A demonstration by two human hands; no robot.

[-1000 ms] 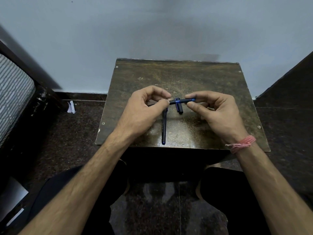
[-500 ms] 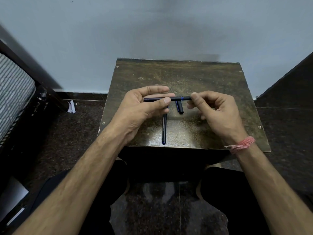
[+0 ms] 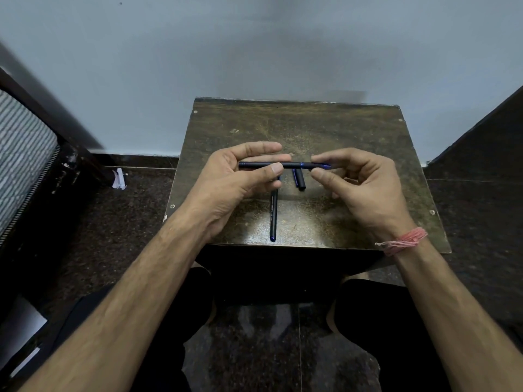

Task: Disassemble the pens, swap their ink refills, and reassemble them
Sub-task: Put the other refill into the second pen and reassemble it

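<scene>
A dark pen [image 3: 285,165] with a blue ring and blue tip is held level above the small worn table [image 3: 353,131]. My left hand [image 3: 240,182] grips its barrel between thumb and fingers. My right hand [image 3: 365,188] has its thumb and forefinger around the pen's tip end on the right. A second dark pen [image 3: 273,216] lies on the table and points toward me, its far end hidden under my left hand. A short dark cap [image 3: 299,179] lies just below the held pen.
The table stands against a pale wall. A dark striped piece of furniture [image 3: 25,154] is on the left and a dark panel [image 3: 486,131] on the right. A scrap of white paper [image 3: 119,179] lies on the speckled floor. My knees are below the table.
The held pen's two sections have closed together, so the silvery gap is gone. The barrel now sticks out further to the left of my left hand. My right fingers have shifted toward the tip.
</scene>
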